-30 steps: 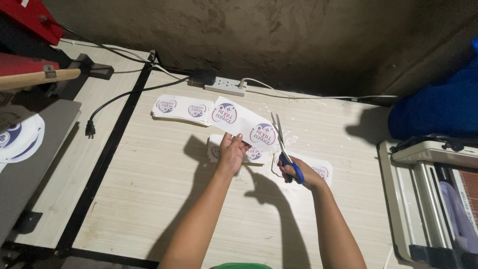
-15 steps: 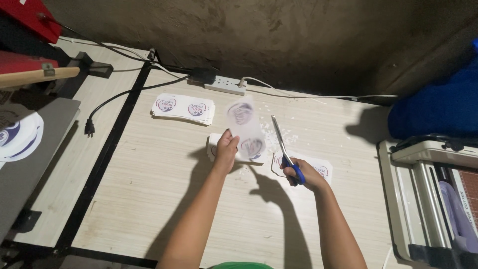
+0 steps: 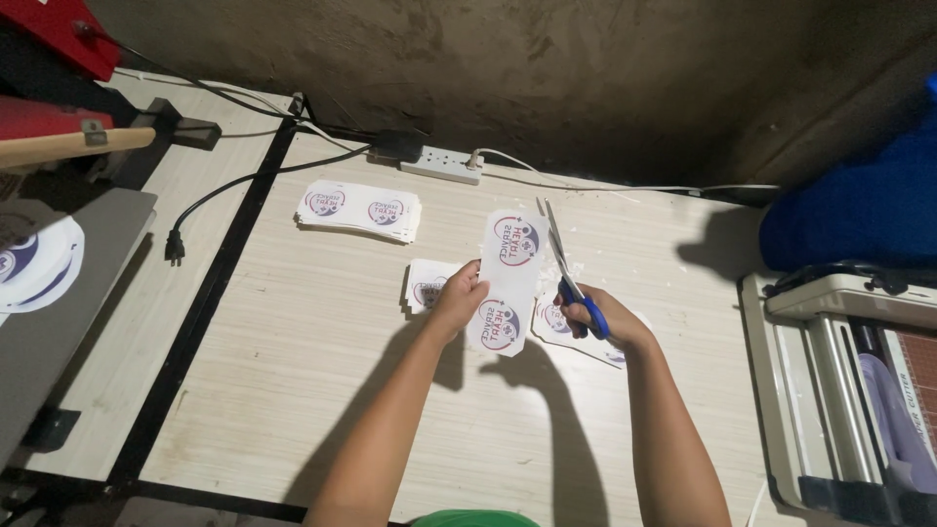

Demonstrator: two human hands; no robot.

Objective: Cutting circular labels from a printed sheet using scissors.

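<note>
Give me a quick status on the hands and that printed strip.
Left hand pinches printed paper strip by its edge. Right hand holds blue-handled scissors, blades beside strip's right edge. Nothing in the way.

Two bare forearms, no sleeves reaching into view, no watch, bracelet or ring to be seen. Left hand [image 3: 457,298] uncovered, ungloved, fingers slim, nails short and plain. Right hand [image 3: 597,317] likewise ungloved, wrist bare. A strip of bright green clothing [image 3: 475,518] at the bottom edge, between the arms, rounded in outline, plain in colour, without visible print.
</note>
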